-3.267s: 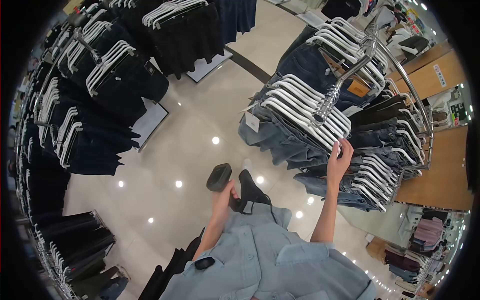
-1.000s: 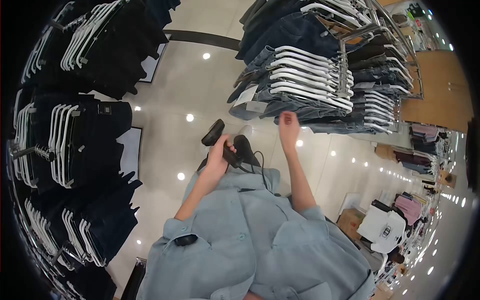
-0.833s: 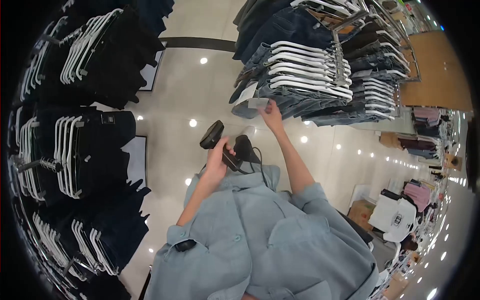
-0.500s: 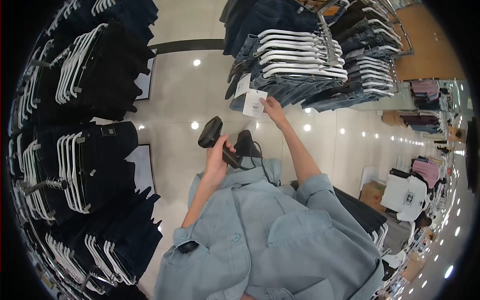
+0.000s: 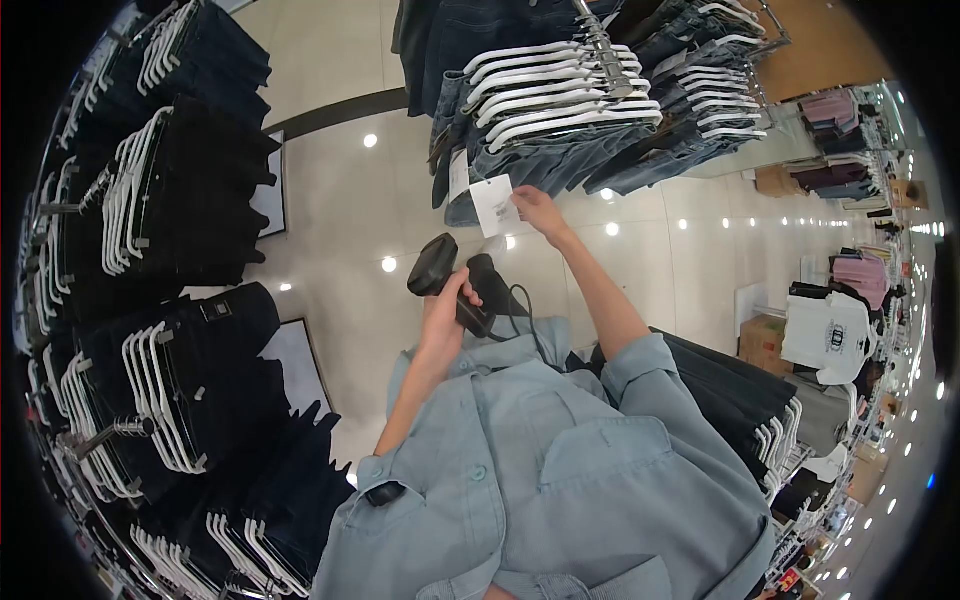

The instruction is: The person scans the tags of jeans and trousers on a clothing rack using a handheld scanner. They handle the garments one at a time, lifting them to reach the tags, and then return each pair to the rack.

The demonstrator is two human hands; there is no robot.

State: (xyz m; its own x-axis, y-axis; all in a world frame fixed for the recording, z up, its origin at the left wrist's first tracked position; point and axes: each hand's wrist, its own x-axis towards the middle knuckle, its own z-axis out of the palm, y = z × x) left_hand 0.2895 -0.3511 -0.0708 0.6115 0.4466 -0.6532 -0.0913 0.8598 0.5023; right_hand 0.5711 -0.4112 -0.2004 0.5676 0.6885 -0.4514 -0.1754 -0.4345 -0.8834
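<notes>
Ahead, a rack of jeans (image 5: 545, 150) hangs packed tight on white hangers (image 5: 560, 85), with the paper labels dangling at its near edge where they can be reached. Below it the left hand (image 5: 445, 312) is wrapped round the handle of a black scanner (image 5: 435, 268), whose head tips up toward the rack. Its cord (image 5: 525, 305) trails down to the shirt (image 5: 540, 460). The right hand (image 5: 540, 212) pinches the edge of a white tag (image 5: 493, 205) between its fingertips, holding it clear of the denim. The printed face is turned to the scanner, near it but apart.
</notes>
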